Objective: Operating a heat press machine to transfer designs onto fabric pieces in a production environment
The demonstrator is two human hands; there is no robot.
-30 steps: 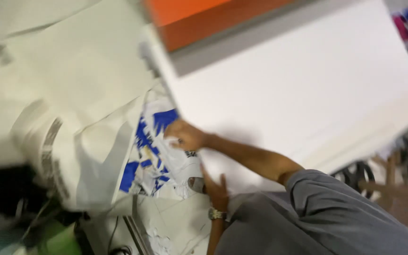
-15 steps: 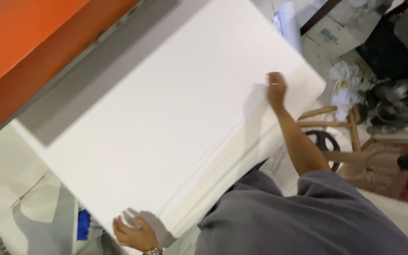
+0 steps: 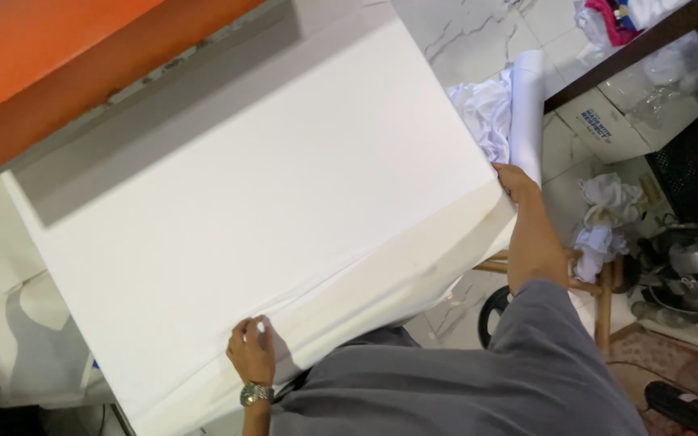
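A large white sheet (image 3: pixel 268 202) lies spread over a flat bed under an orange and grey press head (image 3: pixel 82 73). My left hand (image 3: pixel 252 351), with a wristwatch on the wrist, pinches the sheet's near edge at the lower left. My right hand (image 3: pixel 515 181) grips the sheet's right corner, close to a white roll (image 3: pixel 528 105). My grey-sleeved right arm reaches out to that corner.
Crumpled white cloth (image 3: pixel 482 113) lies beside the roll on the marble floor. A white box (image 3: pixel 611 121), more white rags (image 3: pixel 603 218), a wooden stool frame (image 3: pixel 599 291) and dark equipment (image 3: pixel 692 258) crowd the right. Printed white fabric (image 3: pixel 18 339) lies at the lower left.
The view swung from the printed fabric at the left onto the white sheet. My right hand moved out to the sheet's right corner, and my left hand came onto its near edge.
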